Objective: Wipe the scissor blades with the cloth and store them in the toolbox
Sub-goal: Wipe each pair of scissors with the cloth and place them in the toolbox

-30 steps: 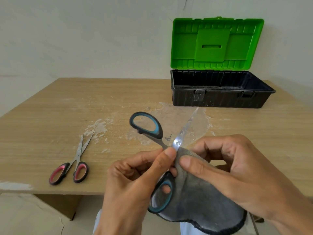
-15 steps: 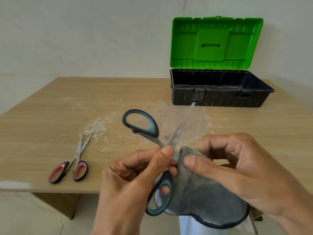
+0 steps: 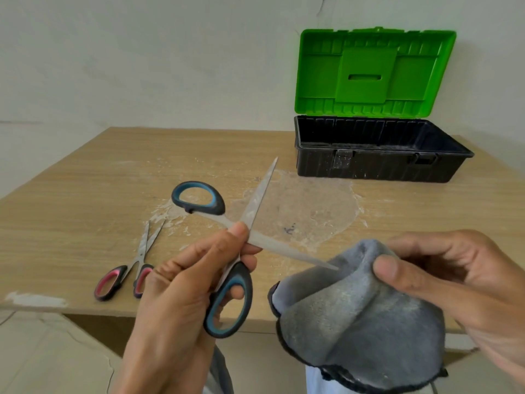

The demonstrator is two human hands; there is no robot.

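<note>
2 scissors, 1 cloth (image 3: pixel 358 317), 1 toolbox (image 3: pixel 377 163): left hand (image 3: pixel 181 302) grips blue scissors (image 3: pixel 241 243) spread wide, right hand (image 3: pixel 454 280) pinches cloth at blade tip, red scissors (image 3: pixel 127 271) left of toolbox.

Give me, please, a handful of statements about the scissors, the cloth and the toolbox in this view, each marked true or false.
1. The blue-handled scissors are held open in the left hand. True.
2. The grey cloth lies flat on the table. False: the right hand holds it up, bunched, at the tip of one blade.
3. The toolbox is shut. False: its green lid stands open.
4. The pink-handled scissors rest on the table, untouched. True.
5. The pink-handled scissors are already inside the toolbox. False: they lie near the table's front edge, to the left.
</note>
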